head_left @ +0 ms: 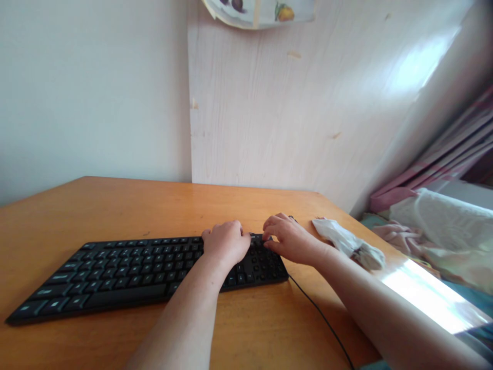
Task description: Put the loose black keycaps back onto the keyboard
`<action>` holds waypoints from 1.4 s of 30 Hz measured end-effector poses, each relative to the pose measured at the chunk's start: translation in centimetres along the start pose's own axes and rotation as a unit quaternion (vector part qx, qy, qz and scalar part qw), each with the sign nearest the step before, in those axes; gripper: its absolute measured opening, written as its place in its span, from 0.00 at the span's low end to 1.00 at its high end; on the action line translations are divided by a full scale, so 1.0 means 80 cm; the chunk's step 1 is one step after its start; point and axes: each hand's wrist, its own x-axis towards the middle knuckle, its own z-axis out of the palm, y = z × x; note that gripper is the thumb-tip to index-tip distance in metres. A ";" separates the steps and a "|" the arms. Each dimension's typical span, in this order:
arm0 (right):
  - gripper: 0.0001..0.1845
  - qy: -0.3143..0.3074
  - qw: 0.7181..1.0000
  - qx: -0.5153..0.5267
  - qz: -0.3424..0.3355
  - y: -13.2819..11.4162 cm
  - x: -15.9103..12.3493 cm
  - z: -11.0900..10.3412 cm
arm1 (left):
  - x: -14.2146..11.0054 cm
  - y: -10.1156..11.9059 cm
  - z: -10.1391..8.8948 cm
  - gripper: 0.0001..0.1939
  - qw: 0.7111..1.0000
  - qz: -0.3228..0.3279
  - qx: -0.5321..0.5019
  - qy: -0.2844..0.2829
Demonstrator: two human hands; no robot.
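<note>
A black keyboard [131, 272] with pale key markings lies on the wooden desk, stretching from the left to the middle. Over its back edge, right of centre, my left hand [227, 240] is closed, with curled fingers whose tips are mostly hidden. Close beside it, my right hand [287, 239] bends its fingers and thumb toward each other over the keyboard's back right corner. A small dark bit shows between the two hands; whether either holds it I cannot tell. From the keyboard's right end a black cable [321, 313] runs down to the bottom of the view.
The wooden desk [146, 203] meets a pale wall and a light panel [262, 113] behind. A whitish cloth bundle [348, 242] lies right of my right hand. Bedding [442, 221] and a pinkish curtain [419, 172] are beyond the desk's right edge. A fruit picture [265, 15] hangs above.
</note>
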 end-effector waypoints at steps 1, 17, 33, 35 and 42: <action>0.04 -0.002 1.000 0.000 0.000 0.000 0.000 0.000 | 0.000 0.000 0.001 0.15 1.000 -0.001 0.000 0.000; 0.09 0.028 0.999 -0.002 0.024 -0.002 -0.011 -0.004 | 0.000 -0.002 0.001 0.16 1.000 0.001 0.006 0.004; 0.15 0.004 0.999 -0.045 -0.020 -0.008 -0.023 -0.011 | -0.002 0.000 -0.003 0.14 1.000 0.005 0.001 -0.002; 0.15 0.005 0.999 -0.046 -0.017 -0.008 -0.023 -0.013 | -0.002 0.000 -0.003 0.14 1.000 0.006 0.001 -0.002; 0.13 0.000 0.999 -0.051 -0.014 -0.007 -0.022 -0.011 | -0.001 -0.002 -0.001 0.16 1.000 0.006 0.005 -0.004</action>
